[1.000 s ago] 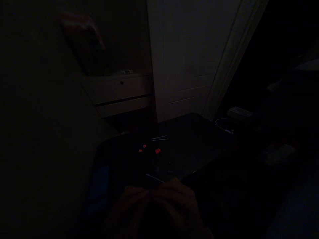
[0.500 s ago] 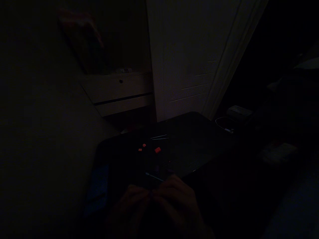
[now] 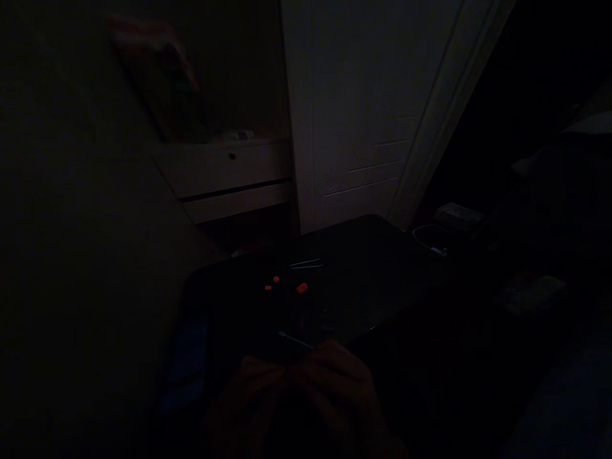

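The view is very dark. My left hand (image 3: 253, 389) and my right hand (image 3: 337, 382) meet fingertip to fingertip at the near edge of a dark table (image 3: 368, 255). Both are closed in a pinch around something small and dark that I cannot make out. Just beyond them lies a thin pale stick (image 3: 295, 340) with a wider end. Farther off are a larger orange-red block (image 3: 302, 288), a small square orange piece (image 3: 268, 288) and a small round orange piece (image 3: 276, 279). Behind these, two thin light rods (image 3: 306, 263) lie side by side.
A blue flat object (image 3: 184, 363) lies at the table's left side. Behind the table stand a drawer unit (image 3: 234, 169) and a pale panelled door (image 3: 354, 127). A white cable (image 3: 430, 239) and a box (image 3: 459, 215) are past the right edge.
Both hands have shifted very slightly downward, still pinched together. The pieces on the table stay where they were.
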Available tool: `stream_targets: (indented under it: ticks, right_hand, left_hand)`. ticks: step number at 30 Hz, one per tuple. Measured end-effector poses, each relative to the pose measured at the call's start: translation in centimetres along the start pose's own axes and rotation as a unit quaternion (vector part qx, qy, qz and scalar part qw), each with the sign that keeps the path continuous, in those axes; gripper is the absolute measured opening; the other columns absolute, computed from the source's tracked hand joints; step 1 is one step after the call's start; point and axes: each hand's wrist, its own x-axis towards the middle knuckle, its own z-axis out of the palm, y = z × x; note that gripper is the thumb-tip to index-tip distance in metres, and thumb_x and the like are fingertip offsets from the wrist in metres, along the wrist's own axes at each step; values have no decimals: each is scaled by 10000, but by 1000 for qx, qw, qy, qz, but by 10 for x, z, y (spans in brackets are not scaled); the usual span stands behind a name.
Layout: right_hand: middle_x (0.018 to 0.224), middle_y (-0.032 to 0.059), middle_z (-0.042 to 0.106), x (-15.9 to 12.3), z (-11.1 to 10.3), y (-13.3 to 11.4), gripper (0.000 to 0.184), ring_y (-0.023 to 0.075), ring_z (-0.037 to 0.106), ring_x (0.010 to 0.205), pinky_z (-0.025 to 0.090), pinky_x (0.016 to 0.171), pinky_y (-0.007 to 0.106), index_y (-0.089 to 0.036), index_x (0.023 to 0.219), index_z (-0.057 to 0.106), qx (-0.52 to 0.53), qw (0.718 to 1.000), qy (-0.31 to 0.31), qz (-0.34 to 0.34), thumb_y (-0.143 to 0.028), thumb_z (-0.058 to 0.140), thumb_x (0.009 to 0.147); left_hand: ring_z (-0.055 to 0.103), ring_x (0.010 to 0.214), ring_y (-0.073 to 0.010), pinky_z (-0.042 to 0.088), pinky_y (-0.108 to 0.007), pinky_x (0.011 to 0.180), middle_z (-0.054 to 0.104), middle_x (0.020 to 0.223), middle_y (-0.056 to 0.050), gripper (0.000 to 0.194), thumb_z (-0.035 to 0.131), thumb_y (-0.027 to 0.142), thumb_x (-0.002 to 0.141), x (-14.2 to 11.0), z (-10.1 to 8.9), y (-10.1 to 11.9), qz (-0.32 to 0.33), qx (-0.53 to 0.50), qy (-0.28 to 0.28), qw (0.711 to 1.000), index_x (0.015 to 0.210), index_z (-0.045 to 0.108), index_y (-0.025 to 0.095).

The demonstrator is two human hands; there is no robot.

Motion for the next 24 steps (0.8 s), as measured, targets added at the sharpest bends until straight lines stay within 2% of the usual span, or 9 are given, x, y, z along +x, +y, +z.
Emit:
stream_targets:
  ticks: [8,11,14,16,18,20,24]
  right_hand:
    - [914,73,841,6,-2,-2,233,199,788,811,645,747,311,-181,1054,814,-18,999,-5,-43,-243,606,1138]
    - [956,63,856,4,1,-1,208,199,815,838,665,781,305,-207,1085,821,4,1000,17,-16,-262,626,1133]
    - [1056,45,870,0,3,3,178,191,837,913,672,844,280,-259,1232,807,19,999,42,7,-226,699,1094]
    - [1099,46,862,-3,4,7,291,191,827,946,669,872,291,-287,1364,762,10,999,42,3,-216,711,1086]
    - [1080,47,845,-5,3,10,326,193,805,940,666,861,310,-302,1409,740,10,1000,21,-8,-222,693,1097]
    - [1044,43,823,-7,2,12,297,190,784,923,658,824,313,-316,1378,756,20,1000,2,-14,-224,670,1109]
    - [995,43,791,-6,0,11,189,191,756,898,636,787,317,-302,1229,822,4,1000,16,9,-276,679,1108]
  left_hand:
    - [809,816,-322,698,-473,796,845,801,-36,132,801,378,842,0,2,-3,-7,8,7,1000,736,875,349]
    - [816,851,-311,703,-447,814,853,845,-30,129,788,341,855,1,-1,-1,-11,14,3,1000,759,874,338]
    - [822,865,-276,702,-388,850,861,911,-29,99,793,331,867,2,-7,-2,-26,26,-22,999,827,882,318]
    - [826,871,-260,697,-350,871,863,936,-39,126,795,385,882,2,-10,-4,-52,30,-51,997,864,887,301]
    - [828,899,-261,688,-333,897,864,970,-55,174,799,429,887,0,-11,-9,-91,25,-71,993,877,884,276]
    - [828,921,-272,685,-334,906,864,983,-68,198,824,444,865,-1,-9,-11,-131,3,-70,989,881,875,254]
    - [830,892,-287,698,-352,856,863,920,-76,265,884,482,797,0,0,-4,-217,-86,-59,970,890,868,235]
